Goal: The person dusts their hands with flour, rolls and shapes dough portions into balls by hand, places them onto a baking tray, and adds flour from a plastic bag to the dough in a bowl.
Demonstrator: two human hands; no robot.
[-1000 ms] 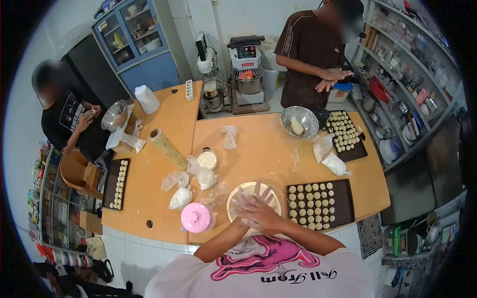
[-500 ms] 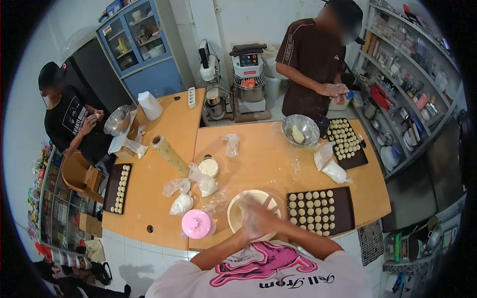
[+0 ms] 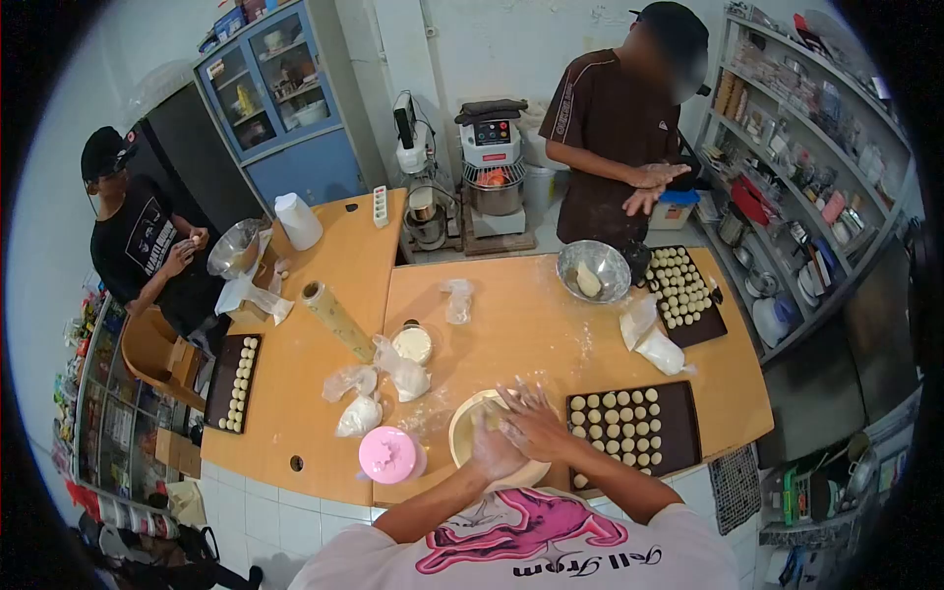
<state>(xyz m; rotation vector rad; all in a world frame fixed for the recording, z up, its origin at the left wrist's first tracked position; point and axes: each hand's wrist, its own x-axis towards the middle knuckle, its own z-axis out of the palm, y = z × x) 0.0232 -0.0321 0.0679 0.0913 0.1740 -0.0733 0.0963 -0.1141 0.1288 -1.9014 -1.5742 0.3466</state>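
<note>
My two flour-dusted hands are close together over a pale round bowl [image 3: 458, 429] at the table's front edge. My right hand [image 3: 536, 425] has its fingers stretched out and spread, and it overlaps the inner side of my left hand [image 3: 496, 447]. My left hand looks flat, its fingers partly covered by the right one. Whether anything lies between the palms I cannot see. Just right of the hands, a dark baking tray [image 3: 678, 423] carries rows of small pale dough balls [image 3: 624, 415]. Left of the bowl stands a pink-lidded container [image 3: 390, 455].
Bags of white powder [image 3: 360, 415], a tub of white powder [image 3: 412, 344] and a film roll [image 3: 337, 322] lie leftward. Across the table, a person [image 3: 619, 138] stands by a metal bowl [image 3: 594, 271] and second tray [image 3: 685, 295]. Another person [image 3: 147, 236] works at left, near a third tray [image 3: 233, 383].
My hands were blurred and pressed together; now they are sharper, with the right fingers spread upward. The person across the table has parted their hands.
</note>
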